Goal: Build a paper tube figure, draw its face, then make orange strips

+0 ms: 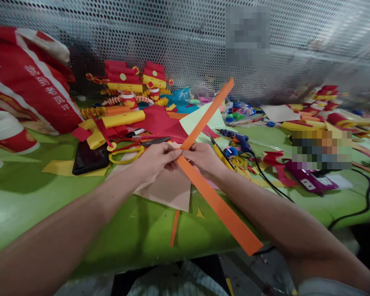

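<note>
Two long orange paper strips [217, 201] meet at an angle between my hands, one running up and away, the other down toward the table's front edge. My left hand [162, 158] pinches them where they join, thumb on top. From the other side my right hand [205, 158] grips the same joint with closed fingers. Below the hands lies a pinkish-brown sheet of paper [169, 189]. Yellow-handled scissors [128, 156] rest beside my left hand, and a blue glue gun [236, 137] lies beyond my right hand.
A black phone [91, 157] lies at left, near paper cups [10, 131] and a red bag [33, 82]. Paper figures [125, 84] stand behind. A purple power strip [310, 176] and black cord [366, 201] are at right. A perforated metal panel [185, 37] closes the back.
</note>
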A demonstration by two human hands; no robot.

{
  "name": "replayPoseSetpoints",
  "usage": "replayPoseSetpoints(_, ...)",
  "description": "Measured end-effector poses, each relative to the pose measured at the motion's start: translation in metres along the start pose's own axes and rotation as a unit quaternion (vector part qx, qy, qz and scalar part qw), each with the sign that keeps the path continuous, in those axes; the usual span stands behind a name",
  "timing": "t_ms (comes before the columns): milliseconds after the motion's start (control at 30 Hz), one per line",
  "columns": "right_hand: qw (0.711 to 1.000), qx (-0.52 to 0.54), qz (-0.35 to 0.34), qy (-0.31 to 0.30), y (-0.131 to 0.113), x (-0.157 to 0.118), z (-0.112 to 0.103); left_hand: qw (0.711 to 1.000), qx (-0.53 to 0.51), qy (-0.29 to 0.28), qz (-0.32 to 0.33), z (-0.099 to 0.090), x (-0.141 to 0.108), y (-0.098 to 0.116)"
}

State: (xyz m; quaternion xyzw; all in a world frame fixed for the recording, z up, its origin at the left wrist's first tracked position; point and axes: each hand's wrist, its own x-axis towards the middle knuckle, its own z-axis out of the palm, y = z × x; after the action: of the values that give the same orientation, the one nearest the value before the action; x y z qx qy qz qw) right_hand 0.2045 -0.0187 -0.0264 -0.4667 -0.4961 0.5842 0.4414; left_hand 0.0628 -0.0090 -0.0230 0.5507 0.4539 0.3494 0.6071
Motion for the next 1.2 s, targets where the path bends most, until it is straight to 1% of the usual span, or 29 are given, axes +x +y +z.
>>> replayPoseSetpoints(167, 0.999, 0.021, 0.005, -0.024, 0.002, 0.001, -0.005, 1.000, -0.016, 0.001, 0.022, 0.000, 0.000, 0.000)
replayPoseSetpoints(333, 0.995, 0.060, 0.026, -0.077, 0.009, 0.009, -0.015, 0.999, 0.003, -0.018, 0.031, -0.005, 0.002, -0.001)
replayPoseSetpoints(433, 0.994, 0.062, 0.054, -0.065, 0.009, 0.011, -0.018, 0.999, 0.013, -0.028, 0.021, -0.007, 0.003, 0.000)
replayPoseSetpoints(533, 0.995, 0.047, 0.074, -0.056, 0.007, 0.009, -0.018, 0.999, 0.026, -0.020, 0.006, -0.007, 0.002, 0.001)
replayPoseSetpoints(633, 0.993, 0.023, 0.077, -0.088, 0.007, 0.008, -0.018, 0.999, 0.050, 0.001, -0.012, -0.005, 0.001, 0.004)
replayPoseSetpoints(733, 0.991, 0.004, 0.072, -0.114, 0.008, 0.008, -0.019, 0.998, 0.062, 0.003, -0.034, -0.003, 0.000, 0.006)
replayPoseSetpoints(833, 0.992, -0.016, 0.077, -0.100, 0.007, 0.009, -0.019, 0.998, 0.043, -0.005, -0.052, -0.002, -0.001, 0.007)
replayPoseSetpoints(933, 0.994, -0.018, 0.062, -0.087, 0.006, 0.009, -0.019, 0.998, 0.020, -0.009, -0.056, -0.003, 0.000, 0.005)
replayPoseSetpoints(1067, 0.997, -0.041, 0.027, -0.068, 0.007, 0.009, -0.019, 0.998, 0.032, -0.025, -0.043, -0.007, 0.002, 0.005)
replayPoseSetpoints(1200, 0.998, -0.034, -0.001, -0.057, 0.004, 0.008, -0.018, 0.997, 0.063, -0.041, -0.017, -0.012, 0.003, 0.007)
